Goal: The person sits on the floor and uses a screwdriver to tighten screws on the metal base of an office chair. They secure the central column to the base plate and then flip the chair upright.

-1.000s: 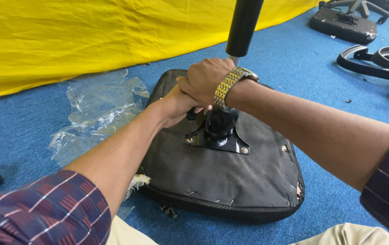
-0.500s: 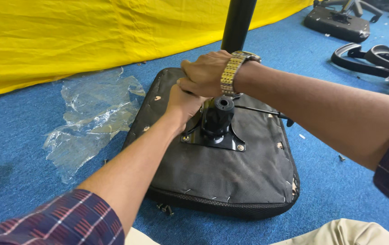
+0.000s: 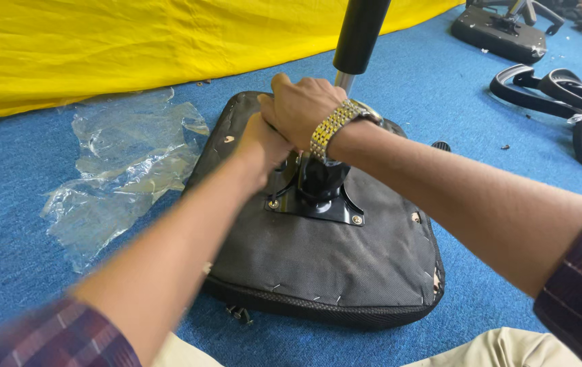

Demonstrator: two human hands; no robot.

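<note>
A black chair seat lies upside down on the blue carpet, its fabric stapled round the edge. A black metal mounting plate is screwed to its middle, and a black gas-lift cylinder stands up from it. My right hand, with a metal watch at the wrist, is closed over something at the plate beside the cylinder's base. My left hand sits just under it, also closed there. What the fingers grip is hidden by the hands.
Crumpled clear plastic wrap lies left of the seat. A yellow cloth hangs along the back. Black chair armrests and another seat with mechanism lie at the right rear. A small black part rests by the seat.
The view has shifted, so the seat sits more to the right and closer. Both hands stay clasped together at the plate, moved slightly toward the cylinder.
</note>
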